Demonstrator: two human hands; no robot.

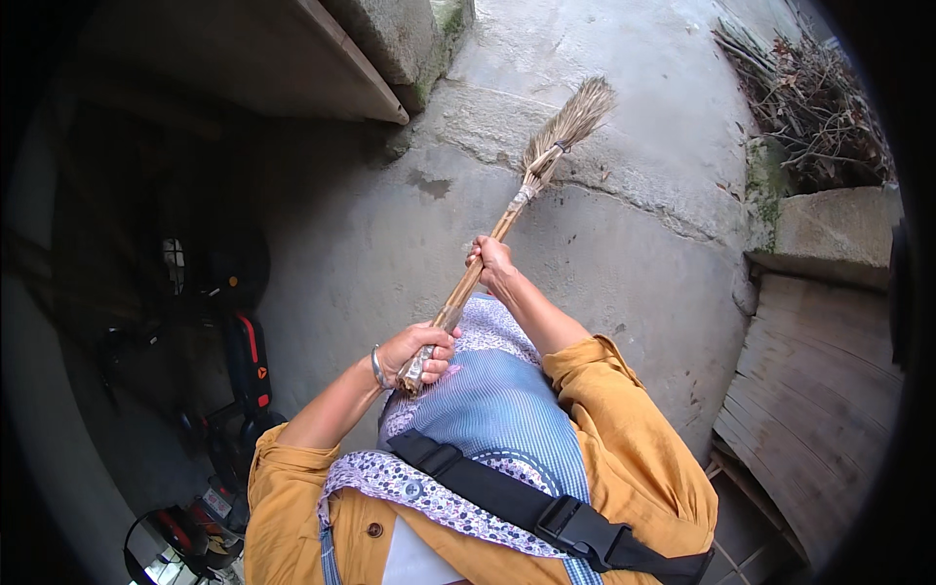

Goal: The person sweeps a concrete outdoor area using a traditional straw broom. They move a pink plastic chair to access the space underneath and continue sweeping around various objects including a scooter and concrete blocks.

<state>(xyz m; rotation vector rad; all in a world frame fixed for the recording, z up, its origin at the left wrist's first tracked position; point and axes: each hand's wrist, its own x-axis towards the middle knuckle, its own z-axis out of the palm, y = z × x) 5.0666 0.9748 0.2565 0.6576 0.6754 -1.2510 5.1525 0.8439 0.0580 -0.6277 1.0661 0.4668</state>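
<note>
Broom [509,216] in both hands over concrete floor [648,283], long axis slanting near left to far right, bristles [573,119] outward. Left hand [421,353] clamped round near end, right hand [491,257] clamped farther up. Floor spreads both sides; stone block [392,37] edges far left, brushwood [819,107] far right.

No wording can be read; toward eight o'clock, a black-and-red machine [240,353] bears a small orange mark [261,372], its detail unclear.
</note>
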